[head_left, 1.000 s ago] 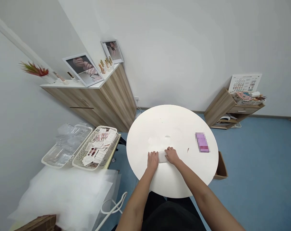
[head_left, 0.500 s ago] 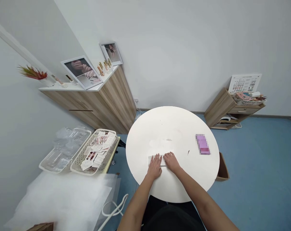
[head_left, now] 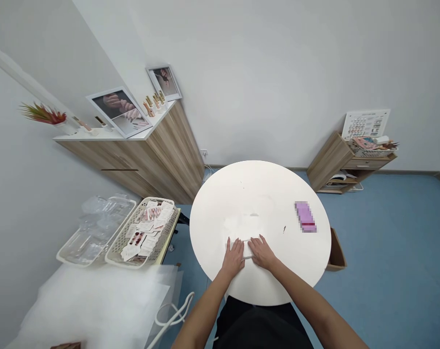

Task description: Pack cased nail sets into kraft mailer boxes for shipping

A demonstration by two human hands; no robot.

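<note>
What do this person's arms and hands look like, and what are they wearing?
The left hand and right hand are bare, with no gloves. The forearms show no sleeves, watch or bracelet. The only clothing in view is a black garment on the body below them.

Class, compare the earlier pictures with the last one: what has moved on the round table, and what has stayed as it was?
The left hand and the right hand have slid toward the person across the white round table, bringing the translucent flat packet with them. Neither hand has let go of it. The pink block and the basket of cards stayed where they were.
</note>
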